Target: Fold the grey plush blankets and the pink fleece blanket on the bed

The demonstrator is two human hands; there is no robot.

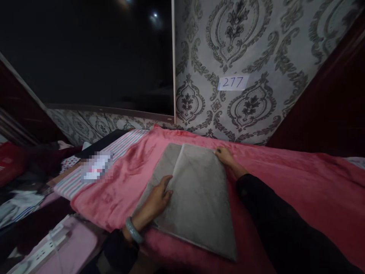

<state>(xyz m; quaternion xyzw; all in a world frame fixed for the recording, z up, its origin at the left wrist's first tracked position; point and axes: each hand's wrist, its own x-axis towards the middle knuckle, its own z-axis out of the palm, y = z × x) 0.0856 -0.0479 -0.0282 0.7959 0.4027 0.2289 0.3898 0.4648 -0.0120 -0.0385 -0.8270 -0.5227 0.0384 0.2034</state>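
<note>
A grey folded cloth (199,198), soft and plush-looking, lies spread on a pink blanket (122,186). One layer overlaps another along a slanting edge on its left part. My left hand (158,198), with a bangle on the wrist, rests on the cloth beside that edge, thumb and forefinger apart. At the far right corner, my right hand (224,155) pinches the cloth between thumb and fingers. Part of the left hand's other fingers is hidden from view.
A striped cloth (122,146) and a blurred-out white item (97,167) are on the left. A power strip (42,251) lies at lower left near piled clothes (23,201). Behind are a large dark screen (94,57) and patterned wall with a "277" paper label (233,82).
</note>
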